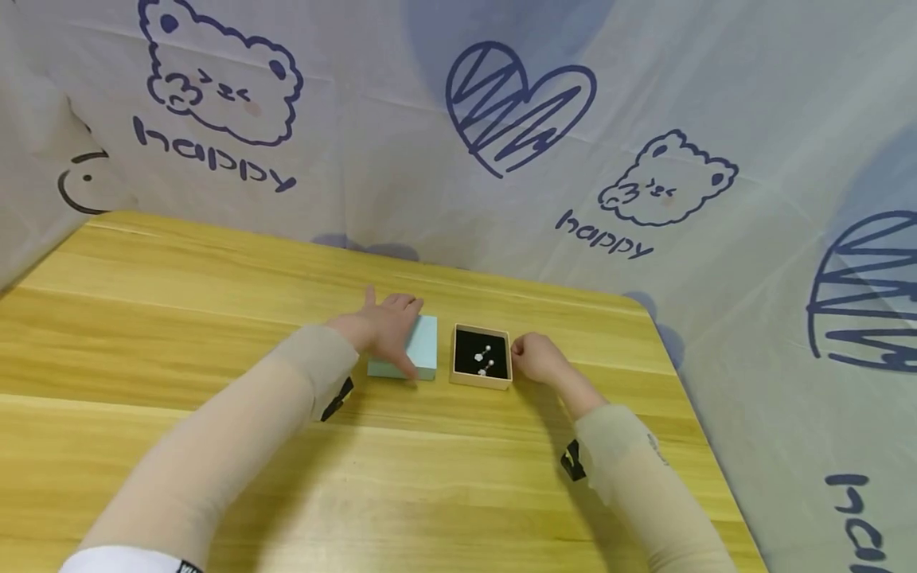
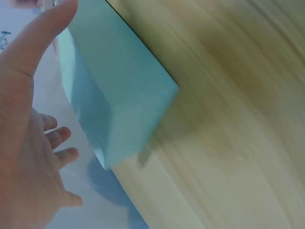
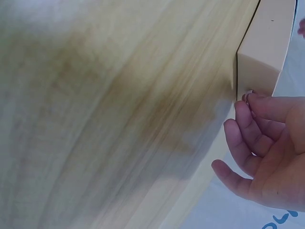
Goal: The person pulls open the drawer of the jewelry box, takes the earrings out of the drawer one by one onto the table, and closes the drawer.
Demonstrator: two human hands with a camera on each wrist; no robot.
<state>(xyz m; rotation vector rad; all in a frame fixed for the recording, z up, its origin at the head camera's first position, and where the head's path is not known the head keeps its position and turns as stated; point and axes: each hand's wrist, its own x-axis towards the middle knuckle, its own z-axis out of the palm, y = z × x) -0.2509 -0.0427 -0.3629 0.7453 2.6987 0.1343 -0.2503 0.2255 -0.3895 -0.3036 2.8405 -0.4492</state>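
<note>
My left hand (image 1: 387,328) is spread over a light blue box (image 1: 426,342), its thumb at the near side. In the left wrist view the thumb lies against the blue box (image 2: 124,81) or just above it; the other fingers stand apart from it. Beside it is a beige open box (image 1: 478,382) with a black lining, holding two earrings (image 1: 484,360) with white pearls and flower-like ends. At that box's right wall, my right hand (image 1: 543,358) pinches a small shiny ring (image 3: 248,97) between thumb and forefinger, the other fingers loosely curled.
Both boxes stand on a yellow wooden table (image 1: 401,477), toward its back edge. Behind and to the right hangs a white cloth (image 1: 387,159) printed with bears, hearts and lettering. A dark band (image 1: 337,399) sits at my left wrist.
</note>
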